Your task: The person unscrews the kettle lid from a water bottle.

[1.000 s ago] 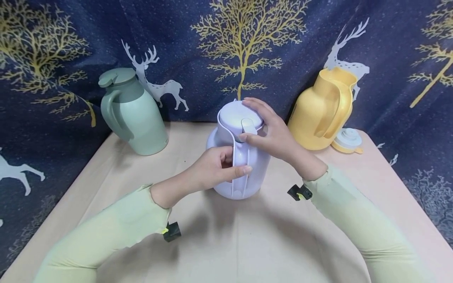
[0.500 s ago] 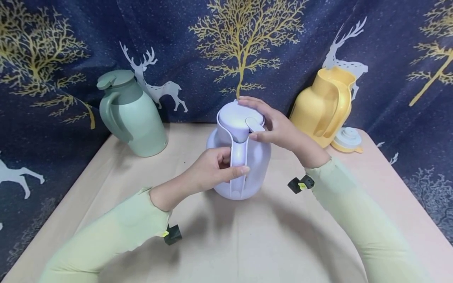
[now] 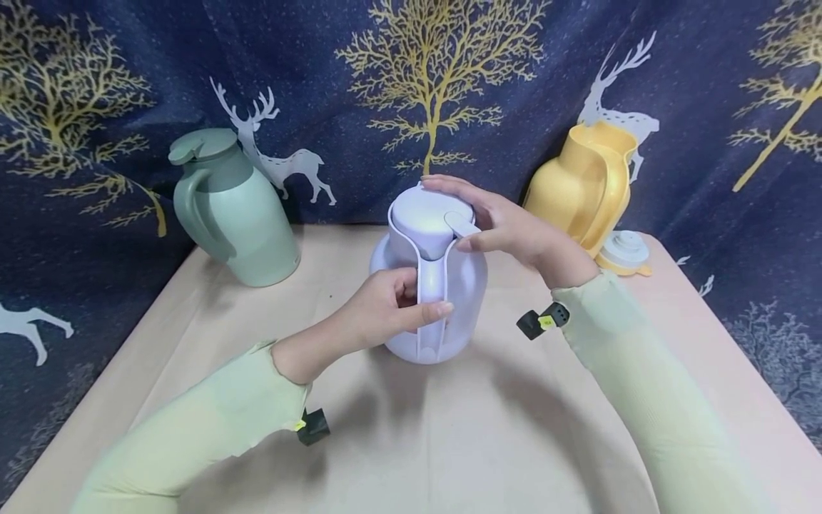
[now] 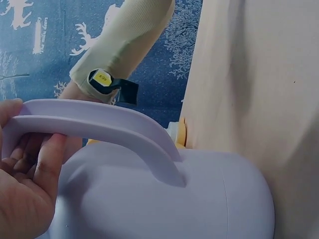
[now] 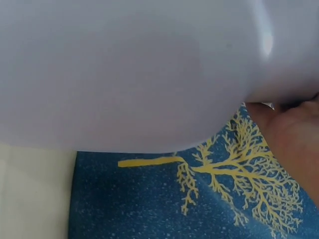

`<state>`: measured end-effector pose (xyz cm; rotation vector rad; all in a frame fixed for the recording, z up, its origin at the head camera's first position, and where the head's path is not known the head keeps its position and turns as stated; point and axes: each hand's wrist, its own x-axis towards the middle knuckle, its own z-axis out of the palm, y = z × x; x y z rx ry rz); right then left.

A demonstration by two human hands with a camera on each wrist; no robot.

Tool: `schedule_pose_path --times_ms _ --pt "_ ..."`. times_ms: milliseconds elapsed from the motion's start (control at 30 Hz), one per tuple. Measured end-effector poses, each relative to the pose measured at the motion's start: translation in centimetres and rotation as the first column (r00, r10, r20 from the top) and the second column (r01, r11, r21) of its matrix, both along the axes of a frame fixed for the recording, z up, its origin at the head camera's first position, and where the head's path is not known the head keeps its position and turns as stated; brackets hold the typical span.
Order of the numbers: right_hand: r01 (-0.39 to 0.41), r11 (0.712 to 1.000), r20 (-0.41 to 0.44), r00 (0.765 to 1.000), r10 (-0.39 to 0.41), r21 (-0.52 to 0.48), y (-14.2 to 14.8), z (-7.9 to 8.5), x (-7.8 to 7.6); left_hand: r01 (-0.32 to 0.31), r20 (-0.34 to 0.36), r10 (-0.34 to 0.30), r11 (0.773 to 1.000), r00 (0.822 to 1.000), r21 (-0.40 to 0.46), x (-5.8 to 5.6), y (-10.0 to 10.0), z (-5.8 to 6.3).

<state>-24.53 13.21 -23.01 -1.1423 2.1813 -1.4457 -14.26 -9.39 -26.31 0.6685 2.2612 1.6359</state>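
A lavender thermos jug [image 3: 467, 293] stands upright on the table, its handle facing the person. My left hand [image 3: 379, 307] grips the jug's handle [image 3: 432, 282], thumb laid across the front and fingers curled behind it. In the left wrist view the left hand [image 4: 30, 184] shows at the handle's upper end. My right hand [image 3: 514, 227] holds the lavender lid [image 3: 420, 213] at the jug's mouth, fingers over its far right edge and thumb near the lid's lever [image 3: 461, 224]. The lever points right of the handle. In the right wrist view the jug body [image 5: 124, 74] hides most fingers.
A green thermos jug [image 3: 244, 214] with its lid on stands at the back left. At the back right is a yellow jug [image 3: 578, 185] without a lid, and a yellow-and-white lid [image 3: 625, 251] lies beside it. A dark patterned cloth [image 3: 359, 143] hangs behind the table [image 3: 359, 457].
The lid and its lever have turned counterclockwise, the lever swinging from near the handle toward the right. The right hand turned with it; the left hand keeps its grip on the handle.
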Motion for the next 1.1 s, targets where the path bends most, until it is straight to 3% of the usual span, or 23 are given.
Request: schedule_pose_path --times_ms 233,333,400,500,600,700,833,1100 --pt "-0.112 0.992 -0.035 0.993 0.115 0.062 0.5 0.5 -1.0 0.001 0.003 -0.001 1.0 1.0 0.007 0.0 0.0 -0.1" --pt "-0.105 0.993 -0.019 0.994 0.106 0.054 0.8 0.6 -0.6 0.008 0.007 -0.008 1.0 1.0 0.012 -0.1 0.2 -0.1" --pt "-0.044 0.998 -0.004 0.999 0.044 0.046 1.0 0.6 0.2 0.012 0.009 -0.012 1.0 1.0 0.008 -0.1 0.3 -0.1" --pt "0.132 0.987 -0.035 0.991 -0.13 0.087 1.1 0.8 1.9 0.014 0.009 -0.014 1.0 1.0 0.001 -0.1 0.4 -0.1" --pt "0.323 0.937 -0.092 0.945 -0.313 0.132 1.0 1.0 3.3 0.008 0.01 -0.009 1.0 1.0 0.001 -0.2 0.4 -0.1" --pt "0.444 0.885 -0.182 0.89 -0.418 0.141 0.7 1.2 4.4 0.004 0.011 -0.004 1.0 1.0 0.004 -0.1 0.2 -0.1" --pt "0.482 0.872 -0.263 0.855 -0.446 0.088 0.4 1.1 5.1 0.007 -0.005 -0.007 1.0 1.0 -0.006 -0.1 0.1 -0.1" --pt "0.466 0.885 -0.302 0.84 -0.451 -0.023 0.5 -0.3 4.8 0.01 -0.014 -0.01 1.0 1.0 -0.025 0.1 -0.1 0.2"
